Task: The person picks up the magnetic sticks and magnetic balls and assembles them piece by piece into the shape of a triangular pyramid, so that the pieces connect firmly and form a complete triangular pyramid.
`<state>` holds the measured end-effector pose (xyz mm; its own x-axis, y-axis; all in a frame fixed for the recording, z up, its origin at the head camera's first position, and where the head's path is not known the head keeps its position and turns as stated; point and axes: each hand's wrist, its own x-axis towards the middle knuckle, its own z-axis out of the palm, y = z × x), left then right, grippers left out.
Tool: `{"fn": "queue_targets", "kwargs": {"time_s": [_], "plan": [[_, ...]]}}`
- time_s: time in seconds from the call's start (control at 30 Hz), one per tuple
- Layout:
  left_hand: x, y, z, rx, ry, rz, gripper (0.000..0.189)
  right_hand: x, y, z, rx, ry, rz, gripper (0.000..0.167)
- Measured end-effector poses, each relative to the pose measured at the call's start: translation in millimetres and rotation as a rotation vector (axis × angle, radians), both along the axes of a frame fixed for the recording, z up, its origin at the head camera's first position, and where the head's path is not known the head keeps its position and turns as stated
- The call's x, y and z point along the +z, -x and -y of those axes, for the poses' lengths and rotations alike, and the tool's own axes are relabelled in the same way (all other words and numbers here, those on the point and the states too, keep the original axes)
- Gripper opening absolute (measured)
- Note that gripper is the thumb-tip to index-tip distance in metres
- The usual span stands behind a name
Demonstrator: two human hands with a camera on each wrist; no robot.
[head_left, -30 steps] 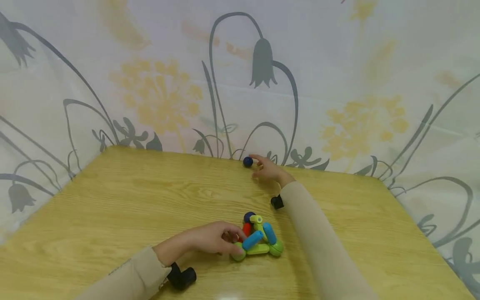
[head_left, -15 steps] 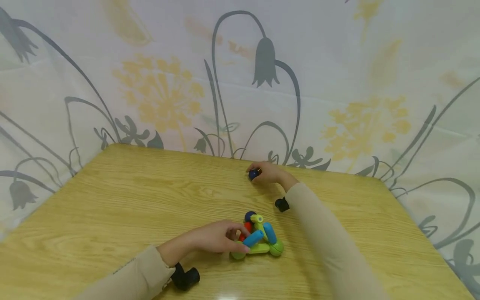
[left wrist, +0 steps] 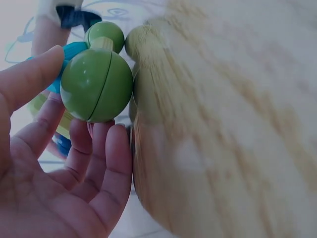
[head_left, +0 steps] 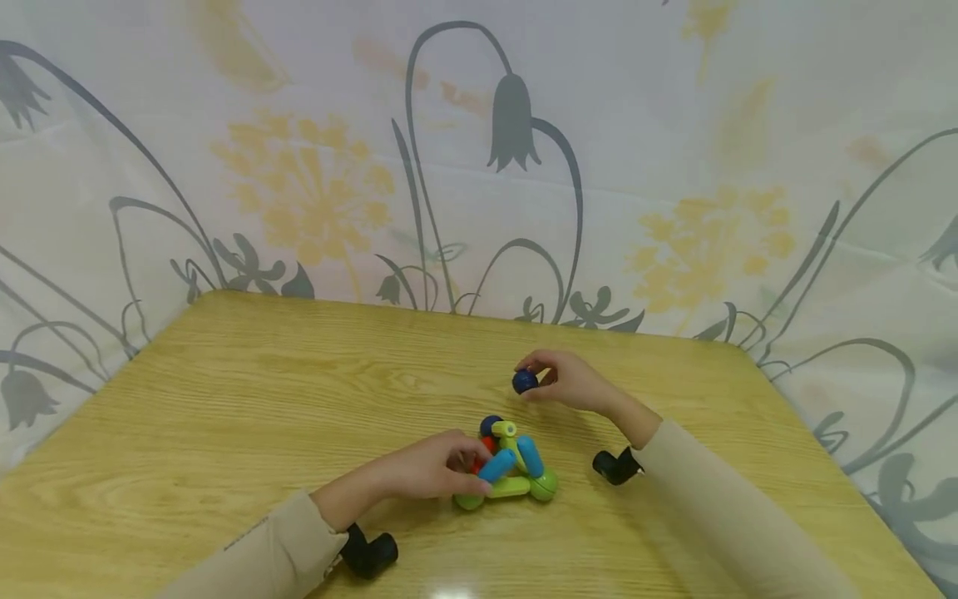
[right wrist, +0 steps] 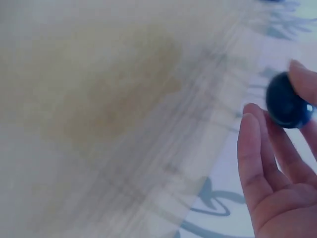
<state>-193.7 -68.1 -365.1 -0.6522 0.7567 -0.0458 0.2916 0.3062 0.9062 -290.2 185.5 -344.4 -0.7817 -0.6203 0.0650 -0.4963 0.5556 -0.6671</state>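
My left hand point(head_left: 427, 467) pinches a light blue magnetic rod point(head_left: 497, 466) that stands at a slant on a small ball-and-rod structure on the table. A green ball point(left wrist: 96, 84) at that rod's foot fills much of the left wrist view. Another green ball point(head_left: 543, 485), a second light blue rod point(head_left: 530, 456), a yellow-green rod point(head_left: 510, 487), a red rod point(head_left: 488, 443) and a dark blue ball point(head_left: 491, 426) make up the rest. Beyond it, my right hand point(head_left: 576, 384) holds a separate dark blue ball point(head_left: 525, 382) between thumb and fingers.
The wood-grain table point(head_left: 284, 374) ends at a back edge against a pale flower-patterned sheet point(head_left: 621, 166). Black camera mounts, one on the left wrist point(head_left: 370, 553) and one on the right wrist point(head_left: 617, 466), stick out close above the tabletop.
My right hand has taken hold of the loose dark blue ball near the back edge and brought it nearer, toward the structure. My left hand stays at the structure.
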Motion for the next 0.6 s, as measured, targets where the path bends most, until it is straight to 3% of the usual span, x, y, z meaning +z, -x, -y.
{"fn": "queue_targets", "kwargs": {"time_s": [0.13, 0.3, 0.6], "plan": [[-0.1, -0.6, 0.3, 0.021, 0.009, 0.006, 0.018, 4.8, -24.4, -6, 0.014, 0.142, 0.12, 0.042], [-2.0, -1.2, 2.1, 0.054, 0.03, 0.025, 0.019, 9.9, -48.8, -5, 0.121, 0.295, 0.272, 0.04], [-2.4, 0.5, 0.4, 0.03, 0.004, 0.031, 0.016, 12.8, -72.2, 2, 0.2, 0.225, 0.151, 0.04]]}}
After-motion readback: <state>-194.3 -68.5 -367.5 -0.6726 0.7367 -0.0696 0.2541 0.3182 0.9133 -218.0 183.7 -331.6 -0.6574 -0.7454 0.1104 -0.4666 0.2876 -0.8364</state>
